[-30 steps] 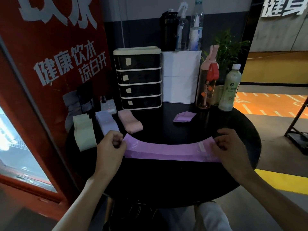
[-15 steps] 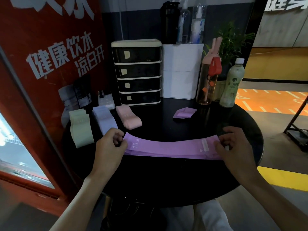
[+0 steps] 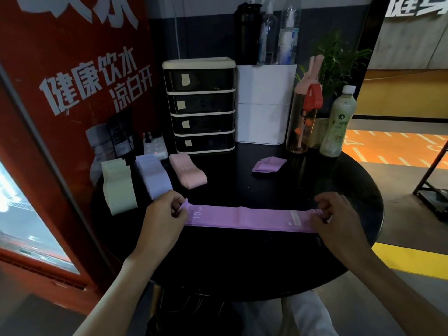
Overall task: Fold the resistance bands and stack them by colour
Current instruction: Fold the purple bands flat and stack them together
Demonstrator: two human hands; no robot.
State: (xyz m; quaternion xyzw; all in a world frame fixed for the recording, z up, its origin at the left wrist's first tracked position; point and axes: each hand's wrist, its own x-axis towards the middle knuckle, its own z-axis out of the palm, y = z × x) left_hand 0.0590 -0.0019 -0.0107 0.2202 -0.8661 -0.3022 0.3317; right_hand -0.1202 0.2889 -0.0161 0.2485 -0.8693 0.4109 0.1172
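On the black table (image 3: 242, 258), a purple resistance band (image 3: 247, 218) is laid flat, its long axis running left to right. One end is pinched by the left hand (image 3: 162, 219), the other by the right hand (image 3: 339, 217).

Dim light is covering the round black glossy table (image 3: 242, 260); brighter light is coming from three o'clock; edges are bending.

On the far side of the round black desk (image 3: 242, 258) I see a four-drawer unit (image 3: 200, 105), a white box (image 3: 263, 103) just beside it, a pink-capped bottle (image 3: 303, 117), a pale green bottle (image 3: 337, 124) and a plant (image 3: 337, 59) behind them.
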